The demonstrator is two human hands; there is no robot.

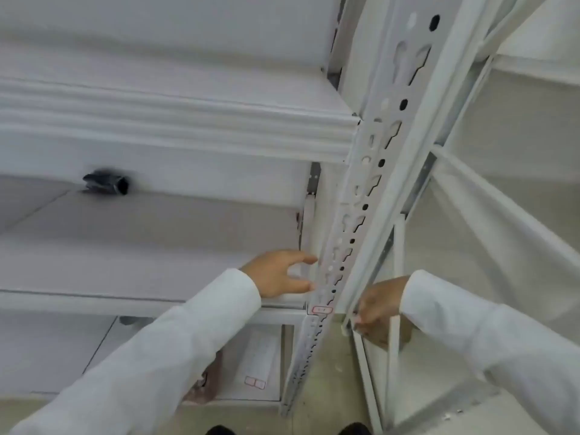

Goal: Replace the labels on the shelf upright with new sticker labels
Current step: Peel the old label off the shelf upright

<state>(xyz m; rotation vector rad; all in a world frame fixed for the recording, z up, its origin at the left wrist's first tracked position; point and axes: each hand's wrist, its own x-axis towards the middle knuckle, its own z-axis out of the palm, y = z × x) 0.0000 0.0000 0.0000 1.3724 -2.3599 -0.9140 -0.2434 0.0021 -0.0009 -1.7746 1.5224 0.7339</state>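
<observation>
A white perforated shelf upright (370, 171) runs steeply down the middle of the head view. A small red-outlined label (322, 309) is stuck low on it, at the level of the lower shelf's front rail. My left hand (277, 274) reaches to the upright just above that label, fingers spread, thumb and fingertips touching the metal, nothing held. My right hand (378, 310) is behind the upright's right flange, fingers curled on its edge; part of it is hidden by the metal. A white sheet with two red-outlined stickers (255, 382) lies on the bottom shelf.
Grey-white shelf boards (141, 246) extend left of the upright, with a small dark object (106, 183) lying on the middle one. A second white frame with mesh panels (502, 246) stands to the right. The tips of my shoes (219, 430) show on the floor.
</observation>
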